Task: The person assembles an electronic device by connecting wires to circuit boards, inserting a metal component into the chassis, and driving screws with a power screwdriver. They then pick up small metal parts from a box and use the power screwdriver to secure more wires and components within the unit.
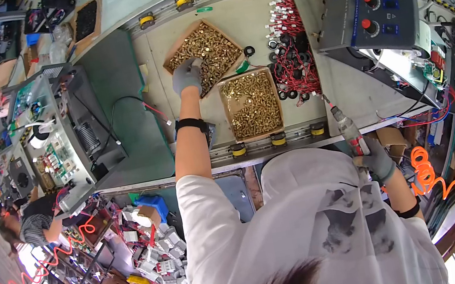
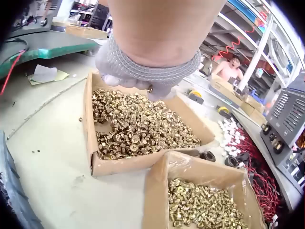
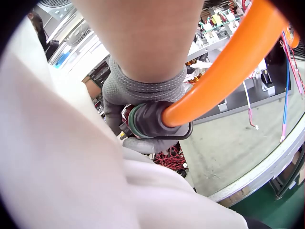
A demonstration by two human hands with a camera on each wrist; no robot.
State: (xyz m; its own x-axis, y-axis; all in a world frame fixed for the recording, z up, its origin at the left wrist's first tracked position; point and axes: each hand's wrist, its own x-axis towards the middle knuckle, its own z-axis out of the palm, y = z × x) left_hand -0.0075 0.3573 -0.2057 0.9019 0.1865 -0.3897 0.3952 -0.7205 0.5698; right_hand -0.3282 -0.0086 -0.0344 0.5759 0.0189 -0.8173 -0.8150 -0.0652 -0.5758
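From my end I see the left hand [image 1: 187, 76] over the far box [image 2: 125, 166], pinching what looks like one screw [image 2: 150, 88]; loose screws [image 2: 157, 121] lie just below its fingertips. It is the nearer hand to both boxes, the near box [image 2: 156, 195] sitting rightward and closer to the body. Well apart, the right hand [image 1: 378, 162] grips the driver [image 1: 348, 128], long axis pointing forward and slightly left, toward the wires [image 1: 299, 61].

bench [image 1: 248, 21] | front screw box [image 2: 156, 195] | second screw box [image 2: 125, 166]: beyond-left of front box | red wires [image 1: 298, 67]: right of front box
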